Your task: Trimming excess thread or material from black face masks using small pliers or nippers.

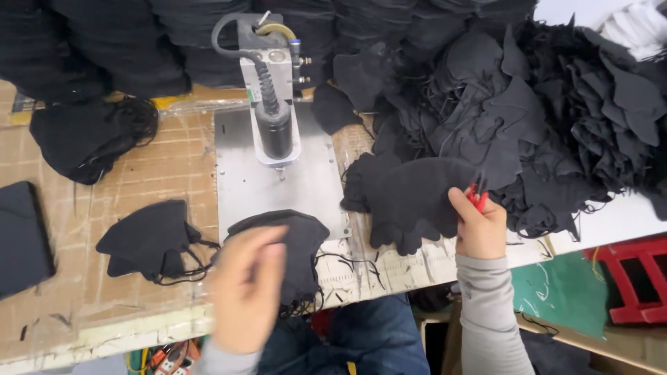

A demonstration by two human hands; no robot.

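Left hand: the left hand (244,288), blurred, lies with fingers spread loosely over a black fabric mask piece (295,239) on the grey metal plate (236,177).
Right hand: the right hand (478,226) is closed on small red snips (476,194), pinching a second black fabric piece (417,198).
Near: a heaped pile of black fabric cut-outs (549,104), just right.

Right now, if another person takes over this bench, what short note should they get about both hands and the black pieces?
Left hand: blurred, over the black mask piece at the front edge of the metal plate; grip unclear.
Right hand: holds small red snips and pinches a black piece at the right of the plate.
Press head: raised over the plate, nothing under it.
Done, it seems: small stack of black pieces with ear loops on the left.
Left: big heap of black pieces on the right.
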